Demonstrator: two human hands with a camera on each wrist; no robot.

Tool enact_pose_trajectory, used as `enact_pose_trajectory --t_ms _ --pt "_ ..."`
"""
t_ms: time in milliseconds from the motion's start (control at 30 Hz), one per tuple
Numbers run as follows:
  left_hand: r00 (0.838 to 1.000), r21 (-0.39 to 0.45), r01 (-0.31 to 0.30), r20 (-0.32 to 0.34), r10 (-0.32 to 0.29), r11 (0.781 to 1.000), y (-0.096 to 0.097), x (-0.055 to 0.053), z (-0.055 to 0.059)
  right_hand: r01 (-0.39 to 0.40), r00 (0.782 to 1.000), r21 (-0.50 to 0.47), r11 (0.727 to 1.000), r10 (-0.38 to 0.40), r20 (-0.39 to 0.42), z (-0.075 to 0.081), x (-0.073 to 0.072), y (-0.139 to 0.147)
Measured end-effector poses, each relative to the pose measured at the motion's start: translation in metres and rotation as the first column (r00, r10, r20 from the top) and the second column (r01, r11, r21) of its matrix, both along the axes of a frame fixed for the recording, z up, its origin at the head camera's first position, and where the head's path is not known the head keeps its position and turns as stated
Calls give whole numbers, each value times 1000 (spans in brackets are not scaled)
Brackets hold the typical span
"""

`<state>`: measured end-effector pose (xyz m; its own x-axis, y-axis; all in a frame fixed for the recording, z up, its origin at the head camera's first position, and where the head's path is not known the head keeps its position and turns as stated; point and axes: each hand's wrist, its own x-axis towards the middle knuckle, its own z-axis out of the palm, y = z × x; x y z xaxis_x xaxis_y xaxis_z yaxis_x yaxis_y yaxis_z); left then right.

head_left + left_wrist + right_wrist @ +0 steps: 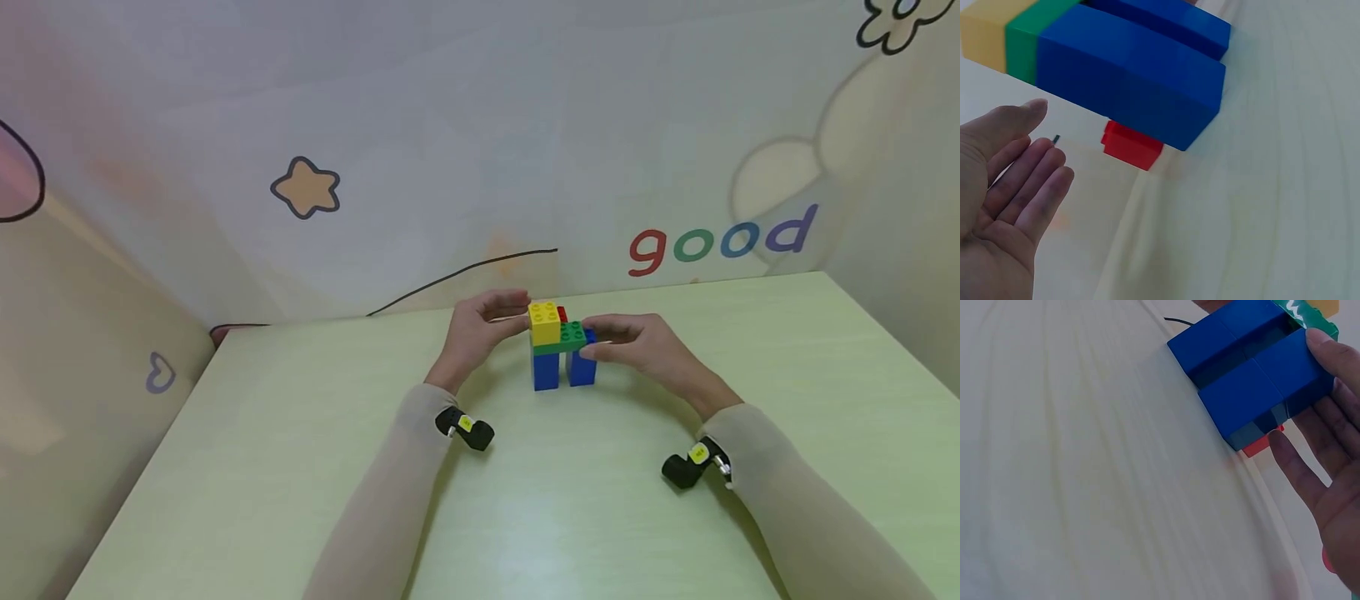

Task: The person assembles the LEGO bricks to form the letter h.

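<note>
A small structure of toy building bricks stands on the table. Two blue brick columns, the left one (546,372) and the right one (582,369), carry a flat green brick (573,335). On the green brick's left part sits a yellow brick (544,323). My right hand (639,343) pinches the upper part of the right blue column, thumb in front and fingers behind. My left hand (483,329) is beside the structure's left side; the left wrist view shows its fingers extended, with nothing in the palm. Behind the columns is a red brick (1133,145), mostly hidden in the head view.
The pale wooden table (300,467) meets a printed cloth backdrop (420,150) just behind the bricks. Cloth also hangs on the left and right sides. A small black camera is strapped at each wrist.
</note>
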<state>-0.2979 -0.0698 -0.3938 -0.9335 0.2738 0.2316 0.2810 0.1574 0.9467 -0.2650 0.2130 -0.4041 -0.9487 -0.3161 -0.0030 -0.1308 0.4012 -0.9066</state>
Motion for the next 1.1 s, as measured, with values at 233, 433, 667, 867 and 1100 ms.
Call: enact_pose_trajectory --t_ms 233,433,667,867,1100 --pt "998 -23 -44 48 45 999 11 -7 -12 -12 1000 0 1000 12 -13 0 2 0" --pt "994 -38 -56 88 59 998 15 -17 -20 -23 1000 0 1000 23 -20 3 3 0" --pt "989 -9 -39 140 40 999 20 -26 -30 -24 999 1 1000 24 -24 2 2 2" --pt "990 -52 -42 134 48 998 26 -29 -35 -29 999 -10 1000 29 -17 1 3 3" --pt "988 -94 -63 132 75 994 29 -30 -37 -29 999 -9 1000 29 -19 1 2 2"
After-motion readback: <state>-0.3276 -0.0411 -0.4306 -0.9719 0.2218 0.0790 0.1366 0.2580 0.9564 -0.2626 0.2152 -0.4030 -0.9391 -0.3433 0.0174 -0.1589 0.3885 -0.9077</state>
